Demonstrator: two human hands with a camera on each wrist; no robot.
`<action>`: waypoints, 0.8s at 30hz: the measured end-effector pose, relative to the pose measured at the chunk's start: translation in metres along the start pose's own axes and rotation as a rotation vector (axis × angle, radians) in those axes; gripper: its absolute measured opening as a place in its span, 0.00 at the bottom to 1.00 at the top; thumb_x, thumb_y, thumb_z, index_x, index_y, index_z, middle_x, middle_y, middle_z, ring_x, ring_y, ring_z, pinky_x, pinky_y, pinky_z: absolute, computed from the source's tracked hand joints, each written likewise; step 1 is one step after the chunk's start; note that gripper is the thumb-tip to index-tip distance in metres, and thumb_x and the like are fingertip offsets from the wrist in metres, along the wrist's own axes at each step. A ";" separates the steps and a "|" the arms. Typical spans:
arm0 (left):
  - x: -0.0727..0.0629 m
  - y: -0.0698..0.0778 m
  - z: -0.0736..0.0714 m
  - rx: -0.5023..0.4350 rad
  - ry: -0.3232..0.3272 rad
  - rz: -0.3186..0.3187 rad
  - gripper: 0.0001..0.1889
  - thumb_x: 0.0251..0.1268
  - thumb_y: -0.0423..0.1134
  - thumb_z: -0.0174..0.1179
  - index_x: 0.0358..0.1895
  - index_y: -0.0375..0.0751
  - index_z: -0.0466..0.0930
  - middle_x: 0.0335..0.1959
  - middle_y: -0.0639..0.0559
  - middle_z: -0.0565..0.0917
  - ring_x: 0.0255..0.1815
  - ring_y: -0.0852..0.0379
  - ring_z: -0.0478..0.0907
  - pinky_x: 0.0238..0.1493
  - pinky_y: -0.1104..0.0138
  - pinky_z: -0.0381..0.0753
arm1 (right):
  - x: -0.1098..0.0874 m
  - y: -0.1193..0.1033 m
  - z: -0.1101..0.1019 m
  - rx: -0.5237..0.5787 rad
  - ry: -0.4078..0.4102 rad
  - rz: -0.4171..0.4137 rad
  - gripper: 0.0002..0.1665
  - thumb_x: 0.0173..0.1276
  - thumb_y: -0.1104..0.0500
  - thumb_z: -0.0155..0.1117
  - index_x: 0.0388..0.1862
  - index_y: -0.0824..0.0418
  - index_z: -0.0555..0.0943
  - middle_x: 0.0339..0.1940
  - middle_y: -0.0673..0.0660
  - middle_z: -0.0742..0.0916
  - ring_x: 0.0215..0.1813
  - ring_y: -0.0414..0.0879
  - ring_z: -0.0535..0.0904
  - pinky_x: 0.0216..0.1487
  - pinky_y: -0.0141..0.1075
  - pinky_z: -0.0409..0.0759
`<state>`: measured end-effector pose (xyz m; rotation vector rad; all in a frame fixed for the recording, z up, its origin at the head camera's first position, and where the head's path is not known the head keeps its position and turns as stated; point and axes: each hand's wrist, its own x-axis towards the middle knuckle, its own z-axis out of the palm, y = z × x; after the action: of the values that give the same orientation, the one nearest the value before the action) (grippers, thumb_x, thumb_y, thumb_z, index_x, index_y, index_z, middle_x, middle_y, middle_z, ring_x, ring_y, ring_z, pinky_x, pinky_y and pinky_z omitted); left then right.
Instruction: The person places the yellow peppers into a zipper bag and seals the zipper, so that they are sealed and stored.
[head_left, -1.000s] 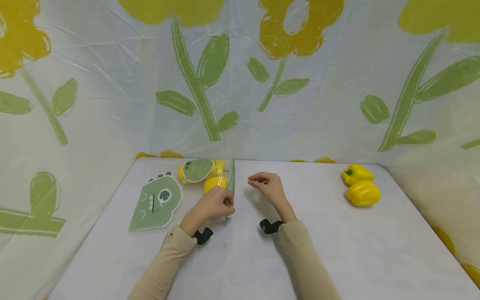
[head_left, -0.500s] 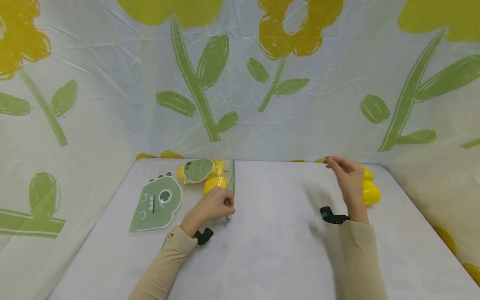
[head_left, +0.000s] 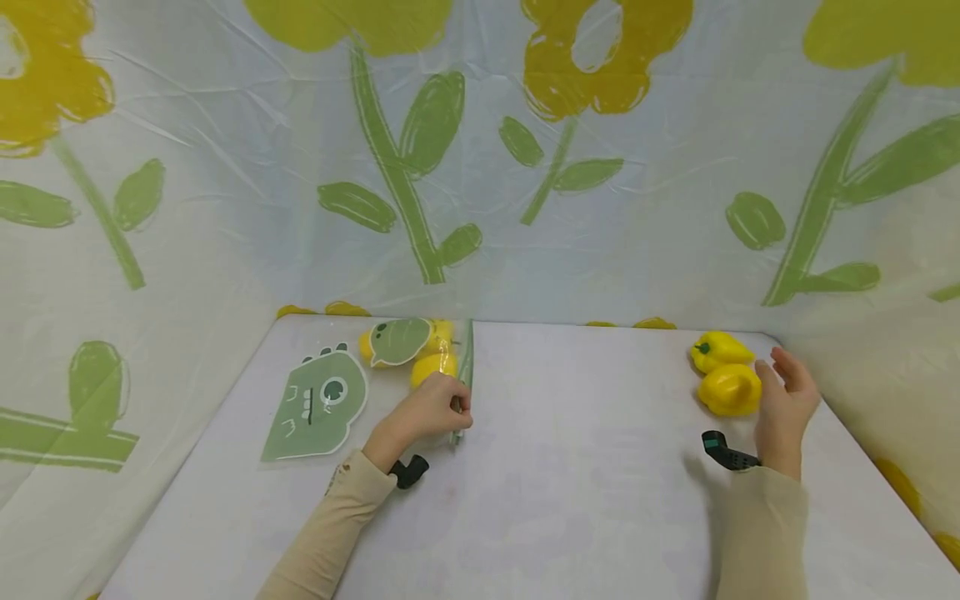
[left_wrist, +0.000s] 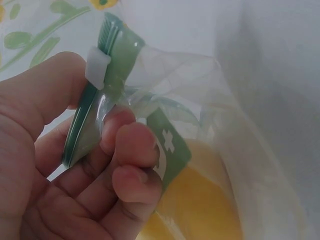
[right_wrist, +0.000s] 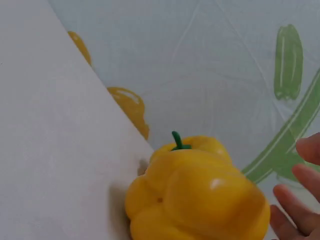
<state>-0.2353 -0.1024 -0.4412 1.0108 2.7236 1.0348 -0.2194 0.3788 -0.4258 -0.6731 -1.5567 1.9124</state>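
My left hand (head_left: 427, 408) pinches the green zip edge (left_wrist: 82, 120) of a clear plastic bag (head_left: 318, 408) printed with green cartoon figures. A white slider (left_wrist: 97, 67) sits on that zip, close to the thumb. Yellow items (head_left: 432, 368) lie inside the bag; the left wrist view shows a rounded yellow one behind the curled fingers. On the right, two yellow bell peppers lie together: a rear one (head_left: 723, 350) with a green stem and a front one (head_left: 723, 390). My right hand (head_left: 786, 408) is just right of the front pepper, fingers apart and holding nothing.
A white table (head_left: 577, 467) carries everything. Behind it and along both sides hangs a pale cloth (head_left: 637, 250) with printed flowers. Black wrist cameras (head_left: 408, 472) sit on both wrists.
My right hand has swung from beside the bag across to the far right, passing over the peppers, and its fingers have spread. The left hand keeps its grip on the bag's edge.
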 end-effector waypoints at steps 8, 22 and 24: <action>-0.001 0.000 0.000 -0.008 -0.002 0.004 0.11 0.49 0.26 0.62 0.18 0.46 0.77 0.14 0.61 0.71 0.17 0.68 0.62 0.24 0.73 0.65 | 0.003 0.014 -0.016 -0.307 -0.157 0.172 0.36 0.74 0.51 0.57 0.77 0.56 0.62 0.66 0.51 0.72 0.67 0.42 0.62 0.73 0.30 0.53; -0.001 0.000 -0.001 -0.002 0.000 0.011 0.10 0.49 0.27 0.62 0.18 0.46 0.78 0.15 0.61 0.72 0.18 0.67 0.63 0.24 0.73 0.66 | 0.008 0.008 -0.051 -0.518 -0.560 0.177 0.57 0.67 0.54 0.69 0.81 0.65 0.42 0.52 0.51 0.72 0.39 0.34 0.75 0.41 0.23 0.78; -0.001 0.000 -0.001 -0.005 0.003 0.013 0.10 0.49 0.26 0.62 0.18 0.46 0.78 0.15 0.61 0.72 0.17 0.67 0.63 0.24 0.73 0.66 | 0.009 0.007 -0.051 -0.530 -0.597 0.203 0.59 0.67 0.55 0.69 0.80 0.68 0.39 0.57 0.59 0.72 0.37 0.34 0.78 0.42 0.26 0.80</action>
<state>-0.2349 -0.1038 -0.4407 1.0281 2.7189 1.0449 -0.1909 0.4189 -0.4426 -0.4998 -2.5083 1.9602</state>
